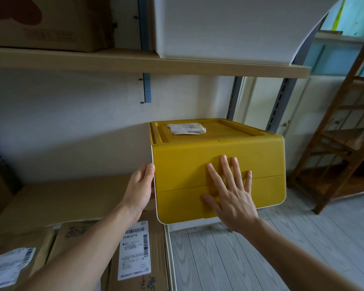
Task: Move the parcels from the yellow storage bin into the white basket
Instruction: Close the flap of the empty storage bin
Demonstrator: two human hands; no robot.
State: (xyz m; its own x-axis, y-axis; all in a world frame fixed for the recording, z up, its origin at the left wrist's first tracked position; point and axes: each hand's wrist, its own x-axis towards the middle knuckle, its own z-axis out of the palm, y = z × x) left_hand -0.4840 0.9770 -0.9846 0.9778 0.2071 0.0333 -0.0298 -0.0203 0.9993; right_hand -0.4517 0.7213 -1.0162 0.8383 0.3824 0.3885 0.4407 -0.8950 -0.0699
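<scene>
Labelled brown parcels (135, 255) lie nearest, beneath left forearm. Left hand (138, 189) cups left edge of yellow storage bin (198, 164), thumb on front corner. Right hand (229, 192), fingers straight and spread, presses flat on bin's closed front flap, holding nothing. Small white packet (186, 128) on lid, above both hands.

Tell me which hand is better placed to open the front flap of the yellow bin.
Probably the right hand: it lies flat on the yellow storage bin's front flap, fingers across its seam. The left hand only holds the bin's left edge, better suited to steadying it.
</scene>
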